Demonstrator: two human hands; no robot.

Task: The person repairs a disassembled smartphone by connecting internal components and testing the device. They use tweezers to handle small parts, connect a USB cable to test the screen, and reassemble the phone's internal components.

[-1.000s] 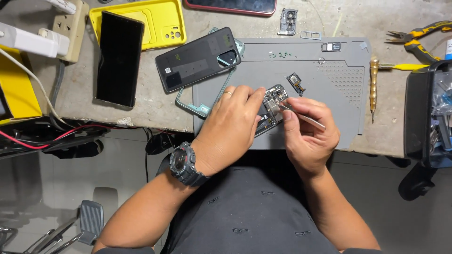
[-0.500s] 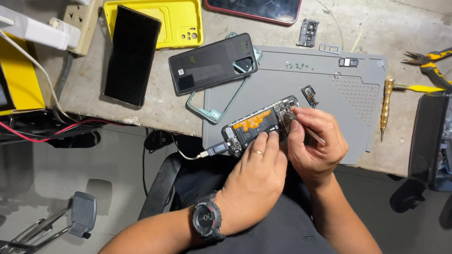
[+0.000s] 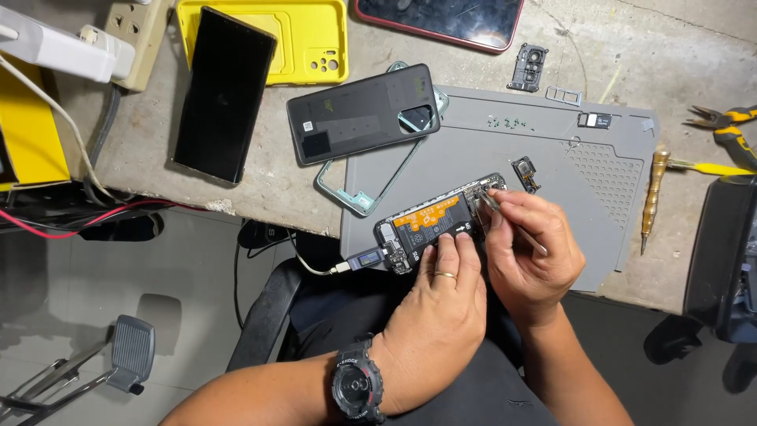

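An opened phone [image 3: 430, 223] with an orange battery lies on the grey work mat [image 3: 473, 150], a small cable plugged into its lower left end. My left hand [image 3: 438, 304], wearing a ring and a black wristwatch, rests its fingertips on the phone's near edge. My right hand [image 3: 532, 256] grips thin metal tweezers [image 3: 512, 222] whose tip touches the phone's upper right corner, near the camera area.
A dark back cover [image 3: 363, 113] lies on a pale green phone frame [image 3: 347, 189]. A black phone [image 3: 225, 95] and a yellow case [image 3: 303, 35] sit at the left. A brass screwdriver [image 3: 653, 193], pliers [image 3: 721, 122] and small parts [image 3: 527, 67] lie around the mat.
My left hand has slid down off the phone toward its near edge, uncovering the orange battery. My right hand with the tweezers stays at the phone's upper corner.
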